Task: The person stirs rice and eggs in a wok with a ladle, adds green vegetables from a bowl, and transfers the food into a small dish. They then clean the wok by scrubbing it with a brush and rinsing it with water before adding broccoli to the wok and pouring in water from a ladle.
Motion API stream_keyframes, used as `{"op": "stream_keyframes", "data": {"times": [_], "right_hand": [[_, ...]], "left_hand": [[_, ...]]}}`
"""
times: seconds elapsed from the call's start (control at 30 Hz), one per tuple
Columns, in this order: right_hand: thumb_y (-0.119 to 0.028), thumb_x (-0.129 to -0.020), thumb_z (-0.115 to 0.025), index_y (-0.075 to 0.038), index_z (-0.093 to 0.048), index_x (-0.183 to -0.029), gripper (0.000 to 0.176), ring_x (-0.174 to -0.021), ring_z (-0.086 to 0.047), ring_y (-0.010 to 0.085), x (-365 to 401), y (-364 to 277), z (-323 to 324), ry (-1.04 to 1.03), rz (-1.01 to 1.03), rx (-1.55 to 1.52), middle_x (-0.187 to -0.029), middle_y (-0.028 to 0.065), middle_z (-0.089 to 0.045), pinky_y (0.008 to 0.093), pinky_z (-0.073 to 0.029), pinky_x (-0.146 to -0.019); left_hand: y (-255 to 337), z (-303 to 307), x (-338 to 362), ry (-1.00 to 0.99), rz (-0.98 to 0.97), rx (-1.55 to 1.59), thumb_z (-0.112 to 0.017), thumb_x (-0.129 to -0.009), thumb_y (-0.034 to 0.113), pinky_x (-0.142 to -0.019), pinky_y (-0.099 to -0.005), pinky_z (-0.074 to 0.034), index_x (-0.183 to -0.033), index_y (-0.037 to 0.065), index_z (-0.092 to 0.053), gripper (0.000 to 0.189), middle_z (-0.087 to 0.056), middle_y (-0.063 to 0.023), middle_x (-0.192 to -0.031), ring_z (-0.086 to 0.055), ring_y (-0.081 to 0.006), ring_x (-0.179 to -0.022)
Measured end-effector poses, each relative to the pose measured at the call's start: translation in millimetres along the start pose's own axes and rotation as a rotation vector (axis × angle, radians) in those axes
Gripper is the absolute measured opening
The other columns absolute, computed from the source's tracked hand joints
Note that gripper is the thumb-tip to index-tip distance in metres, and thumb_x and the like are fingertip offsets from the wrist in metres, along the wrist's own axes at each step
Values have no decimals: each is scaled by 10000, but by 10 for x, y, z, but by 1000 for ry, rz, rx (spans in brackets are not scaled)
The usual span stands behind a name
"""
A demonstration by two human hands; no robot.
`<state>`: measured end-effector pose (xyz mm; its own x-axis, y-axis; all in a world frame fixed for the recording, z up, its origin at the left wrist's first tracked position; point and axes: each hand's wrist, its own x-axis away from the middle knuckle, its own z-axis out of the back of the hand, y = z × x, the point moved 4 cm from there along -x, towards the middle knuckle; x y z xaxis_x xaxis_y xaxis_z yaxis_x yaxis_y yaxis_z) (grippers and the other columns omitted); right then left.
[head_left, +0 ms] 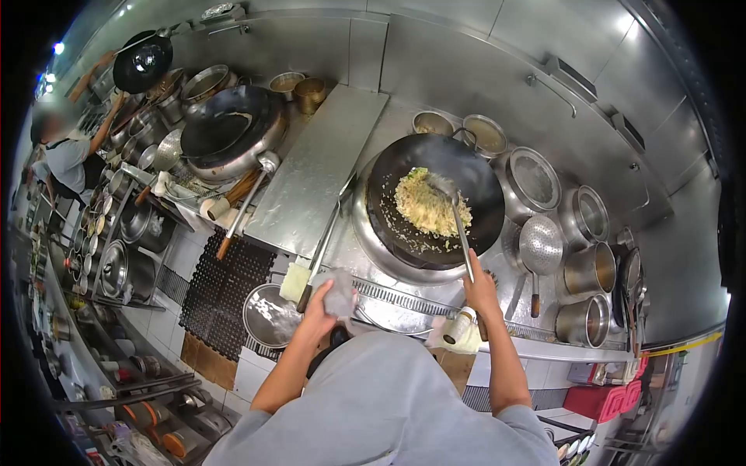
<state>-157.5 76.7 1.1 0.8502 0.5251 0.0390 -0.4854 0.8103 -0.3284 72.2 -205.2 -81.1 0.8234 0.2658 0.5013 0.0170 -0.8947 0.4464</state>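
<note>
Just one cam here, head-worn, super wide, looking forward and down: wearer's shirt right up close at 6 o'clock, wok farther out around 2, steel wall at 12.

Wearer's body, seen from above. The shirt is pale grey with a faint bluish cast, plain over the broad, rounded front, with soft folds in the fabric toward the lower edge of the view. Its short sleeves, left and right, match the body of the garment and end in loose openings above the forearms. The left forearm and right forearm are uncovered, tapering to a bare left hand and a bare right hand.
</note>
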Motion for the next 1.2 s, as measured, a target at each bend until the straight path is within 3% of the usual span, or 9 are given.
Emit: {"op": "stream_keyframes", "data": {"times": [0.1,0.13,0.2,0.33,0.47,0.7,0.77,0.97,1.2], "right_hand": [[-146,-928,-492,-253,-231,-1451,595,-374,-382,89,178,-278,250,-130,-288,-918,-645,28,-470,244,-324,-333],[-146,-928,-492,-253,-231,-1451,595,-374,-382,89,168,-231,243,-135,-290,-916,-645,28,-470,244,-324,-333],[-142,-939,-475,-263,-225,-1448,580,-392,-366,101,118,-179,64,-433,-419,-1813,-675,26,-449,279,-333,-330],[-135,-933,-466,-196,-186,-1456,597,-412,-377,93,-161,-156,-187,-312,-382,-1069,-677,20,-445,261,-345,-337],[-113,-914,-473,-165,-151,-1466,641,-416,-403,103,-417,-112,-144,-350,-414,-1522,-633,15,-443,272,-371,-349],[-90,-884,-490,-184,-151,-1475,687,-412,-460,129,-839,-85,-319,-122,-316,-992,-650,64,-496,306,-401,-344],[-99,-873,-491,-226,-142,-1473,705,-503,-575,271,-917,-126,-403,-141,-281,-504,-760,204,-603,412,-495,-472],[-99,-838,-481,-233,-156,-1469,723,-721,-601,452,155,28,65,-238,134,-35,-764,277,-607,522,-465,-696],[-82,-836,-468,-239,-178,-1463,708,-767,-616,429,-104,462,425,-134,-26,249,-845,276,-618,520,-475,-673]], "left_hand": [[151,150,250,8,-73,35,-581,-866,303,-803,-481,-504,-1280,46,-428,510,-541,-135,-1190,-567,-328,-1059],[187,220,296,-6,-96,41,-578,-868,286,-786,-488,-507,-1287,47,-416,510,-529,-144,-1201,-564,-343,-1062],[230,305,315,23,-100,17,-572,-871,280,-758,-470,-516,-1293,53,-412,504,-529,-147,-1199,-570,-330,-1051],[286,344,291,65,-117,-20,-559,-884,293,-729,-436,-528,-1302,52,-406,506,-544,-152,-1190,-580,-304,-1027],[287,384,386,111,-249,-26,-527,-906,310,-707,-410,-535,-1329,58,-397,509,-528,-143,-1241,-585,-319,-1018],[253,385,512,46,-169,126,-508,-896,379,-673,-426,-527,-1309,89,-417,513,-552,-107,-1181,-590,-311,-1004],[188,513,453,42,-145,82,-510,-895,374,-666,-425,-524,-1312,89,-411,514,-548,-110,-1186,-585,-310,-1013],[209,379,392,94,-198,2,-499,-903,337,-690,-411,-502,-1318,71,-395,504,-541,-121,-1202,-582,-312,-1009],[-247,-369,-357,-103,203,-18,-500,-916,448,-865,-394,-473,-1279,72,-459,524,-545,-105,-1216,-562,-271,-1042]]}}
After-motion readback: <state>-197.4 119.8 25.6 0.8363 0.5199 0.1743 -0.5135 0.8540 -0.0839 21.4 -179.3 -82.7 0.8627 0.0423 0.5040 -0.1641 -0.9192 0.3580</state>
